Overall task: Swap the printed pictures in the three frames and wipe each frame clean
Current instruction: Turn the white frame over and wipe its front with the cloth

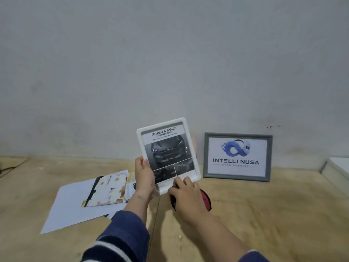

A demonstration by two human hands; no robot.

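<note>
White plastic picture frame [168,155] with a car print is held tilted above the plywood tabletop [264,214], left hand [144,174] gripping its left edge. Right hand [184,191] has fingers curled over a red-and-black cloth [204,199] at the frame's bottom edge, and a grey logo frame [237,156] leans on the wall just beside.

You have a white frame [168,155] held upright and slightly tilted above the desk [264,214], showing a dark car print headed "TOUGH & AGILE". A grey frame [237,156] leans against the wall to its right, holding a logo print. Loose printed pictures [105,188] lie flat on white sheets at left.
</note>
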